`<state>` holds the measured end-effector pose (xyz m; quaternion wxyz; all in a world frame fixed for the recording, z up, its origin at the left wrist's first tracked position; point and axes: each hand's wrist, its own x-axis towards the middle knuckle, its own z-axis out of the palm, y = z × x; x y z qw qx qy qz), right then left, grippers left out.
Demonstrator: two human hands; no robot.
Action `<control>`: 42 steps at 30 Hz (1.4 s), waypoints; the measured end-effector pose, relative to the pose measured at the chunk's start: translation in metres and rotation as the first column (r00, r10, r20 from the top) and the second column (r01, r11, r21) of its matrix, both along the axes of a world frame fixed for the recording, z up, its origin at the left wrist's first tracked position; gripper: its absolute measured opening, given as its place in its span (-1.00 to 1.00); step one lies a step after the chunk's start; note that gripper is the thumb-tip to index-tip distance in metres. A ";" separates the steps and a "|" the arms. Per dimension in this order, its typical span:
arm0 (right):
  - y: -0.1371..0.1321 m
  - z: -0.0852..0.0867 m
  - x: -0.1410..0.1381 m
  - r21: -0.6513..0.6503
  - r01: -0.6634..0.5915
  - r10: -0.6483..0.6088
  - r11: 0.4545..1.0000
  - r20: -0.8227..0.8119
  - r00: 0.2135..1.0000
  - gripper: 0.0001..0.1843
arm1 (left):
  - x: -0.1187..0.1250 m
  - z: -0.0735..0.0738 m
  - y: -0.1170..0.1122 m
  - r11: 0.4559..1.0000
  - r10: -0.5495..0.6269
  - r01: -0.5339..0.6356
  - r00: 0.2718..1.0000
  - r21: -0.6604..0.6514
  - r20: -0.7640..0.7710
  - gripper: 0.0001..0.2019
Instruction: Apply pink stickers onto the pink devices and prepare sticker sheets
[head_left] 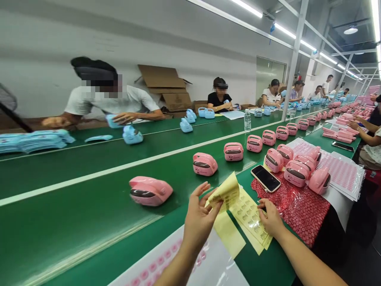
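My left hand (198, 216) pinches the lifted corner of a yellow sticker backing sheet (226, 191), curling it up off the stack. My right hand (270, 217) presses flat on the yellow label sheets (248, 216) lying on the green bench edge. A second yellow sheet (228, 234) lies under them. A black phone (265, 178) rests just beyond my right hand on a red bubble-wrap mat (300, 214). Several pink devices (296, 172) stand on that mat.
A green conveyor belt (89, 190) carries pink devices (150, 191), (204, 163), (233, 151) in a row. Blue devices (132, 135) sit on the far side, where other people work. A water bottle (247, 120) stands mid-belt. White sheets of pink stickers (342, 172) lie at right.
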<state>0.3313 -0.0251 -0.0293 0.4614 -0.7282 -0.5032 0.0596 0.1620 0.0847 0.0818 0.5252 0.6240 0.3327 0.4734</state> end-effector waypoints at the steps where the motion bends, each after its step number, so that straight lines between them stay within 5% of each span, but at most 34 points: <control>1: 0.000 -0.001 0.000 0.010 0.000 0.000 1.000 -0.011 1.000 -0.75 | -0.008 0.009 -0.002 0.998 -0.020 0.021 0.999 -0.061 0.027 -0.31; 6: -0.005 -0.001 0.006 0.066 0.029 -0.024 0.997 -0.069 0.997 -0.73 | -0.041 0.027 -0.026 0.916 -0.079 0.122 0.989 -0.383 0.125 -0.21; 9: -0.014 0.008 0.001 0.132 0.069 -0.046 0.989 -0.171 0.984 -0.71 | -0.053 0.017 -0.041 0.861 -0.039 0.130 0.981 -0.492 0.190 -0.25; 11: -0.022 0.017 -0.015 0.169 -0.014 0.070 0.985 -0.328 0.942 -0.64 | -0.057 0.005 -0.049 0.850 0.029 0.096 0.973 -0.518 0.227 -0.28; 14: -0.032 0.029 -0.054 0.192 -0.375 0.412 0.907 -0.594 0.691 -0.42 | -0.058 -0.015 -0.058 0.827 0.178 0.001 0.948 -0.562 0.263 -0.32; 17: -0.036 0.033 -0.090 0.177 -0.597 0.517 0.783 -0.718 0.466 -0.26 | -0.056 -0.033 -0.064 0.830 0.221 -0.023 0.932 -0.557 0.289 -0.32; 20: -0.037 0.030 -0.098 0.115 -0.489 0.431 0.865 -0.669 0.606 -0.33 | -0.064 -0.046 -0.061 0.947 0.138 -0.086 0.980 -0.311 0.147 -0.35; 22: -0.038 0.029 -0.085 0.039 -0.354 0.310 0.935 -0.579 0.754 -0.31 | -0.077 -0.050 -0.050 0.991 0.132 -0.135 0.973 0.000 -0.190 -0.41; 23: -0.039 0.029 -0.075 -0.018 -0.315 0.258 0.949 -0.531 0.807 -0.29 | -0.086 -0.050 -0.042 0.982 0.163 -0.106 0.894 0.155 -0.418 -0.45; 25: -0.043 0.030 -0.054 -0.154 -0.296 0.197 0.943 -0.460 0.866 -0.25 | -0.104 -0.048 -0.026 0.944 0.268 -0.003 0.584 0.329 -0.766 -0.51; 27: -0.048 0.032 -0.036 -0.282 -0.268 0.145 0.921 -0.391 0.909 -0.22 | -0.117 -0.044 -0.013 0.937 0.317 0.009 0.400 0.350 -0.860 -0.56; 32: -0.057 0.028 -0.024 -0.313 -0.097 0.034 0.945 -0.202 0.979 -0.30 | -0.127 -0.044 -0.002 0.937 0.338 -0.003 0.250 0.349 -0.907 -0.62; 42: -0.049 0.025 -0.032 -0.209 -0.106 0.067 0.972 -0.184 0.981 -0.46 | -0.133 -0.047 0.009 0.920 0.354 0.090 0.221 0.380 -0.909 -0.59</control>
